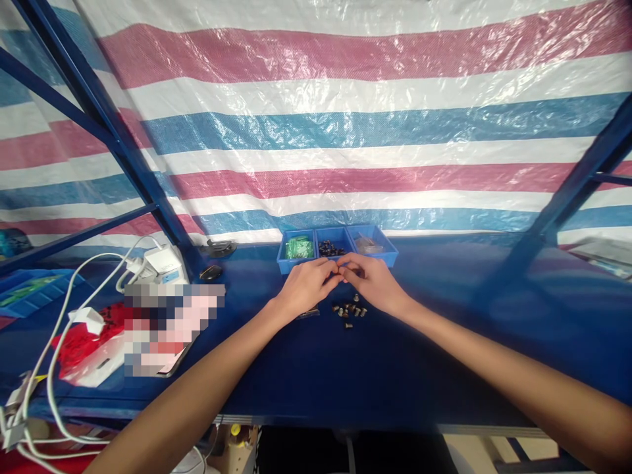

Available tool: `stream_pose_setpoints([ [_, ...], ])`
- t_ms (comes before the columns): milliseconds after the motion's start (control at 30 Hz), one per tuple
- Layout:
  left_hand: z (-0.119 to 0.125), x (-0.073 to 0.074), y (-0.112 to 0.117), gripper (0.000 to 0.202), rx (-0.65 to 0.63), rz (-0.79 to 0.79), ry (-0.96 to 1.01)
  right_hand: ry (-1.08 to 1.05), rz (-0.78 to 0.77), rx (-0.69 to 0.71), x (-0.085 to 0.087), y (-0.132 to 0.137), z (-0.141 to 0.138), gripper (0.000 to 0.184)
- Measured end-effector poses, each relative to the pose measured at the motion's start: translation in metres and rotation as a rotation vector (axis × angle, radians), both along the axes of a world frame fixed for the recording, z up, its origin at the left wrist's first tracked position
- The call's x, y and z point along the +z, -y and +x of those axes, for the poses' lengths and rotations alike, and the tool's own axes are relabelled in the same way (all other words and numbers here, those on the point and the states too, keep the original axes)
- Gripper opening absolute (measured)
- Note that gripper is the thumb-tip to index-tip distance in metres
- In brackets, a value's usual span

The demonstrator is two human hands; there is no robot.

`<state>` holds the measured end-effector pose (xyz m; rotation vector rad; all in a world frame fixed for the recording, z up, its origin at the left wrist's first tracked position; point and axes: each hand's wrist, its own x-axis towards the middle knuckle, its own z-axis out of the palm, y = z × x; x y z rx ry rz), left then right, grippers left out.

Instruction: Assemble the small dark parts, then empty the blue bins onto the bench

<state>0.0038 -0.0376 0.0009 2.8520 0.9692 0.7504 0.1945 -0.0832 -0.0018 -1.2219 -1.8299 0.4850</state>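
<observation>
My left hand (307, 283) and my right hand (371, 282) meet fingertip to fingertip over the blue table (444, 342), just in front of a blue three-part tray (336, 249). Both pinch something tiny that I cannot make out. Below the hands lies a small pile of dark metal screws (349, 311). A small dark piece (310, 313) lies under my left wrist. The tray's left compartment holds green parts (299, 247), the middle one dark screws (330, 249), the right one pale parts (368, 245).
White cables (59, 329) and a white charger (160, 262) lie at the left, beside a red and white bag (83, 349). A black mouse (211, 272) sits near the back. Blue frame posts (123, 145) and a striped tarp (345, 131) close the rear.
</observation>
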Motion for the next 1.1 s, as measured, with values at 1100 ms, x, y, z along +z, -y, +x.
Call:
stream_pose_setpoints([
  [1100,-0.0027,0.0021,-0.0021,0.019,0.017,-0.022,0.076,-0.017,-0.015,0.000,-0.0042,-0.0036,0.0024,0.021],
])
